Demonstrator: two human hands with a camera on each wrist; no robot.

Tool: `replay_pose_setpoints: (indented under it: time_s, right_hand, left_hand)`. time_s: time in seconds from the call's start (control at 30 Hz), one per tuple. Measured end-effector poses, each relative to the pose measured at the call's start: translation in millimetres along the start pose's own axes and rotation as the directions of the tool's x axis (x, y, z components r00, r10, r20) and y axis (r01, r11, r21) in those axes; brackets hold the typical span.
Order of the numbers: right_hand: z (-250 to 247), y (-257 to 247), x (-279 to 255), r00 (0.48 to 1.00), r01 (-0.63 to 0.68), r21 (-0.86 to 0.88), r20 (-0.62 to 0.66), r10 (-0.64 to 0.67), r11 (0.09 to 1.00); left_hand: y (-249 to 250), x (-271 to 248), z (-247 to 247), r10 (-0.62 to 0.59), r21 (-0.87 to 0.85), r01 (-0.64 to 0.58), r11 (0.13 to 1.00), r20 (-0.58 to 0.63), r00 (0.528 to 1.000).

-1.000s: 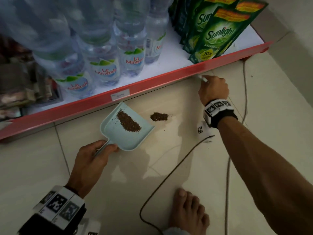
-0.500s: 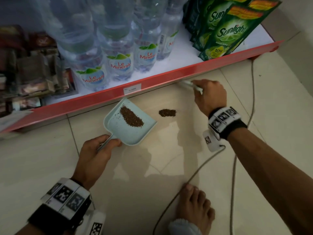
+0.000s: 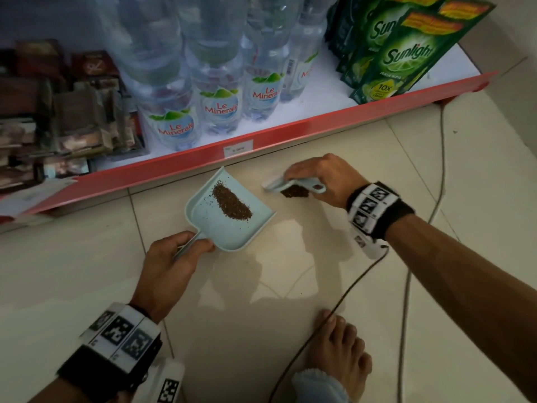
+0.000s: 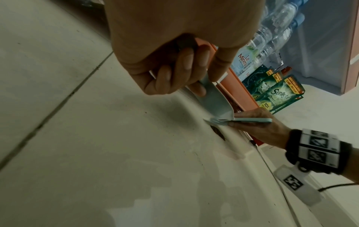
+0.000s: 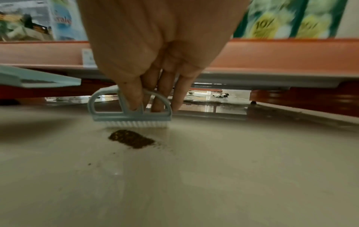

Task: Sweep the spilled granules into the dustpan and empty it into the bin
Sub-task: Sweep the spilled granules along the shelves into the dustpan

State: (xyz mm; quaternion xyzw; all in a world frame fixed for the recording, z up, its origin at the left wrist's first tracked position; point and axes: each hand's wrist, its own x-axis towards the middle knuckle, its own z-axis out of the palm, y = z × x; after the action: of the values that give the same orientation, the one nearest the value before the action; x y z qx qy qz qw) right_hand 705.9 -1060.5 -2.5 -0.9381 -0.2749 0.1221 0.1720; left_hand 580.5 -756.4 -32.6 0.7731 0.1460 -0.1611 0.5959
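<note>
A pale blue dustpan (image 3: 220,225) lies on the tiled floor with a strip of brown granules (image 3: 231,205) inside. My left hand (image 3: 171,257) grips its handle (image 4: 208,90) from below. To the pan's right a small heap of granules (image 3: 295,192) sits on the floor. My right hand (image 3: 322,175) holds a small pale blue brush (image 5: 130,110) by its looped handle, white bristles down, just behind the heap (image 5: 132,139) on the shelf side. The dustpan's lip (image 5: 38,78) shows at the left of the right wrist view.
A red-edged bottom shelf (image 3: 261,141) runs along the back with water bottles (image 3: 220,91) and green Sunlight pouches (image 3: 401,53). Dark cables (image 3: 334,312) trail over the tiles on the right. My bare foot (image 3: 340,353) stands at the lower middle. No bin is in view.
My right hand came down and left from the shelf edge with the brush and set it beside the floor heap. The dustpan and left hand stayed put.
</note>
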Motion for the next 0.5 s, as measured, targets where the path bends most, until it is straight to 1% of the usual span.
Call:
replay_pose_setpoints:
  time_s: [0.07, 0.1, 0.13, 0.17, 0.2, 0.23, 0.27, 0.3, 0.33, 0.37, 0.4, 0.5]
  right_hand:
    - [-7, 12, -17, 0.998, -0.010, 0.004, -0.055, 0.010, 1.000]
    - [-11, 18, -26, 0.992, -0.037, 0.023, -0.117, 0.040, 0.999]
    - [-13, 23, -34, 0.975, -0.083, 0.040, -0.204, 0.089, 0.996]
    - [-14, 28, -42, 0.940, -0.151, 0.049, -0.303, 0.159, 0.987]
    - [-14, 33, -49, 0.889, -0.240, 0.042, -0.391, 0.237, 0.970]
    - [-13, 35, -54, 0.833, -0.354, 0.018, -0.448, 0.324, 0.935]
    - [-11, 37, -59, 0.781, -0.481, -0.020, -0.465, 0.418, 0.876]
    - [-6, 36, -63, 0.729, -0.596, -0.058, -0.456, 0.510, 0.801]
    - [1, 32, -66, 0.688, -0.671, -0.080, -0.438, 0.579, 0.737]
    - [10, 25, -68, 0.672, -0.701, -0.086, -0.412, 0.615, 0.708]
    - [18, 16, -67, 0.685, -0.693, -0.084, -0.385, 0.618, 0.716]
    - [37, -15, -57, 0.778, -0.584, -0.047, -0.319, 0.542, 0.811]
  left_hand:
    - [0, 0, 0, 0.001, -0.007, -0.001, 1.000, 0.005, 1.000]
    - [1, 0, 2, 0.001, -0.004, -0.001, 1.000, 0.010, 1.000]
    - [2, 0, 4, 0.001, -0.001, -0.001, 1.000, 0.017, 1.000]
    - [3, 1, 6, -0.001, 0.005, 0.001, 1.000, 0.023, 1.000]
    - [4, 1, 9, -0.003, 0.010, 0.003, 1.000, 0.032, 0.999]
    - [6, 2, 12, -0.002, 0.023, 0.002, 1.000, 0.034, 0.999]
    - [7, 2, 14, 0.004, 0.035, -0.006, 0.999, 0.039, 0.999]
    - [8, 2, 16, 0.009, 0.033, -0.010, 0.999, 0.050, 0.999]
    - [9, 3, 18, 0.011, 0.032, -0.013, 0.999, 0.055, 0.998]
    - [9, 3, 20, 0.013, 0.028, -0.015, 0.999, 0.061, 0.998]
    - [9, 3, 21, 0.015, 0.031, -0.017, 0.999, 0.064, 0.998]
    - [7, 4, 24, 0.011, 0.066, -0.015, 0.998, 0.061, 0.998]
